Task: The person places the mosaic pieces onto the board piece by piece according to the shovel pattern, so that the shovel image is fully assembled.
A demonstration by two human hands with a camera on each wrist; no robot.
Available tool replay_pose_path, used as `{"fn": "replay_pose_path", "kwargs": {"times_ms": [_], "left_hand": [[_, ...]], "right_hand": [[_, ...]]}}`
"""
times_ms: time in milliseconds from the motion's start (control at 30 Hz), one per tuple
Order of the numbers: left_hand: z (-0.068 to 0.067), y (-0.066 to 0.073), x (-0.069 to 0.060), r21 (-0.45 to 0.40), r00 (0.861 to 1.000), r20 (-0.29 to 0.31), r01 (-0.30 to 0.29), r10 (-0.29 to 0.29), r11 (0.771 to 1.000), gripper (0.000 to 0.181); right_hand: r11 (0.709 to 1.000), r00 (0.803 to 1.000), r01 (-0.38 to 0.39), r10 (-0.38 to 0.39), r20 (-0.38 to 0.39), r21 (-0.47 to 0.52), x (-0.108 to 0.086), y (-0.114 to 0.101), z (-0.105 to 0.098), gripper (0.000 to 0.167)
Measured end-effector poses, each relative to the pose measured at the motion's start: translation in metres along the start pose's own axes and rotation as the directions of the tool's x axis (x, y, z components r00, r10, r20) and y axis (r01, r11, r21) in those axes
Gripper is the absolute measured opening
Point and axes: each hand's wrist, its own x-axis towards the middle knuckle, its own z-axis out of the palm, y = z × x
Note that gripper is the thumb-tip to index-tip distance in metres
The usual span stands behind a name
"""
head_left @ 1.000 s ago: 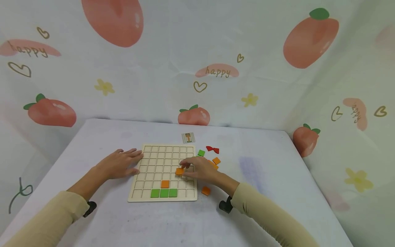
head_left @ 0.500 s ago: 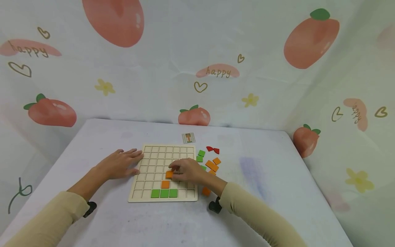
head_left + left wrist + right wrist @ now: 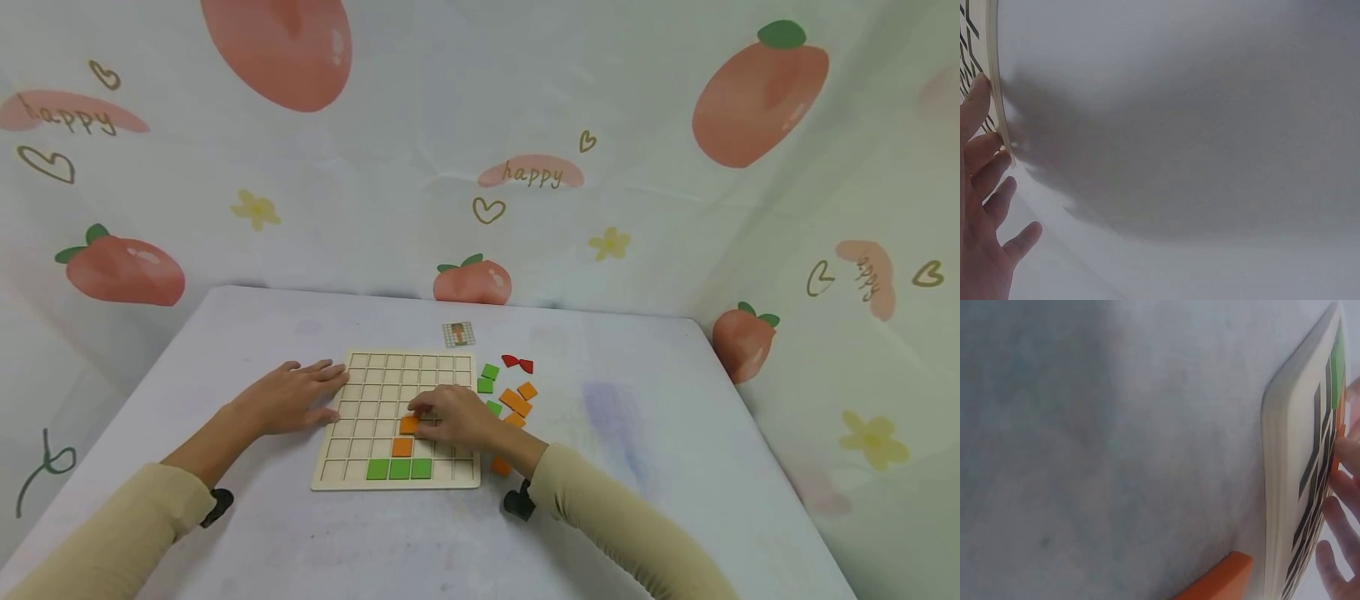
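Note:
A pale wooden grid board (image 3: 361, 409) lies on the white table. My right hand (image 3: 459, 419) is over its middle and pinches an orange square tile (image 3: 408, 426) between thumb and fingers. That tile is just beyond another orange tile (image 3: 402, 447) lying in a cell; whether it sits flat is hidden by the fingers. Nearer me, a row of green tiles (image 3: 400, 470) fills three cells. My left hand (image 3: 296, 398) rests with fingers extended against the board's left edge, its fingertips (image 3: 982, 94) touching the rim in the left wrist view.
Right of the board lie loose green tiles (image 3: 490, 372), orange pieces (image 3: 516, 402) and two red pieces (image 3: 517, 363). One orange piece (image 3: 501, 465) is partly under the right forearm. A small picture card (image 3: 458, 334) lies behind the board. A printed cloth hangs beyond the table.
My right hand has carried the orange tile leftward across the board to just behind the placed orange tile, with only a slight shift in the last half second. The left hand stays put.

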Motion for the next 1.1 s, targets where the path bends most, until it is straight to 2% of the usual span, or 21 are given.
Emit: {"fn": "replay_pose_path", "kwargs": {"times_ms": [233, 600, 1100], "left_hand": [[-0.0001, 0.0006, -0.0007, 0.003, 1.0, 0.002, 0.001, -0.001, 1.0, 0.064], [0.0017, -0.0006, -0.0002, 0.014, 1.0, -0.006, -0.007, 0.007, 1.0, 0.064], [-0.0004, 0.0009, 0.0001, 0.008, 1.0, -0.003, 0.003, -0.003, 1.0, 0.064]], "right_hand": [[0.999, 0.999, 0.044, -0.044, -0.014, -0.002, -0.0012, -0.004, 0.0004, 0.03], [0.999, 0.999, 0.025, -0.026, -0.021, -0.048, -0.0001, -0.0053, 0.0032, 0.033], [0.999, 0.999, 0.032, -0.032, -0.017, -0.029, 0.0003, -0.006, 0.0026, 0.033]]}}
